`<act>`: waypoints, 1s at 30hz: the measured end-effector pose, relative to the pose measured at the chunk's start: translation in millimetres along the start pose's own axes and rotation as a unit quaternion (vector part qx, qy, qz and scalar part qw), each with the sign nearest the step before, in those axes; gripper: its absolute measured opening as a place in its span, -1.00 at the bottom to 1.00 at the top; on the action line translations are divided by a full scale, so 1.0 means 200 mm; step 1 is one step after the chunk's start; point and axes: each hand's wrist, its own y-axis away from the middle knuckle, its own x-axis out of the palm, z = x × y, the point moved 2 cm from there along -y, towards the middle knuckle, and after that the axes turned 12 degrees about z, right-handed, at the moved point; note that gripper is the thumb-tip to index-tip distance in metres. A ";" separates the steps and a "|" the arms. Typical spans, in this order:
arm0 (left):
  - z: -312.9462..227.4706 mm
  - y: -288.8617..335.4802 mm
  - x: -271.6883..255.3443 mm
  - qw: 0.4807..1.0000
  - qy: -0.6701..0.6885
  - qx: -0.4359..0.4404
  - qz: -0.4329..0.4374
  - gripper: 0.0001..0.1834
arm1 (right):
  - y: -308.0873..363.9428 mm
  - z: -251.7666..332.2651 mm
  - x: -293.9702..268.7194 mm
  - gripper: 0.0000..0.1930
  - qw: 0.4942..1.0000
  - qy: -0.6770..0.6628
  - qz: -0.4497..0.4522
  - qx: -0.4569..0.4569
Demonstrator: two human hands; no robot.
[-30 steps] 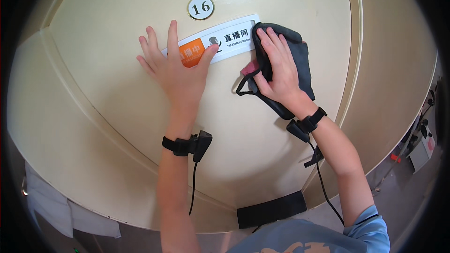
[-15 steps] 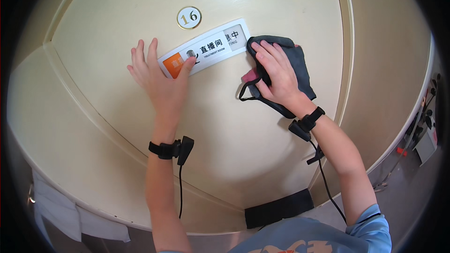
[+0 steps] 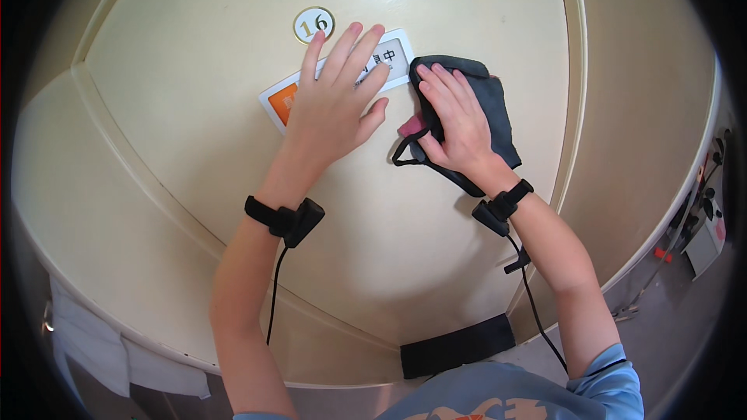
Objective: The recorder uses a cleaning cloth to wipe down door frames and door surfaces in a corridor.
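A cream door panel (image 3: 467,8) faces me, with a white-framed sliding door sign (image 3: 398,45) mounted at a slant on it. My left hand (image 3: 334,105) is spread across the sign's middle, fingers apart and holding nothing; it hides most of the lettering. An orange patch shows at the sign's left end, a grey one at its right end. Just right of the sign, my right hand (image 3: 457,120) presses a dark grey cloth (image 3: 492,105) against the door. A black loop hangs by its thumb, and a pinkish bit of cloth pokes out there.
Above the sign is a round white plaque with a gold rim (image 3: 313,15). Raised door-frame trim (image 3: 577,54) runs down the right. A black strip (image 3: 457,346) lies low in front of me. White cloths (image 3: 93,342) hang at lower left. Cables trail from both wrist straps.
My left hand has moved right from the sign's left end and now covers its middle. The sign's white panel is mostly hidden. My right hand stays on the cloth almost unmoved.
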 end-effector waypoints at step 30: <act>0.43 0.50 -0.02 0.997 0.019 -0.030 0.072 -0.28 | 0.01 -0.01 0.11 -0.27 1.000 0.018 0.022 0.005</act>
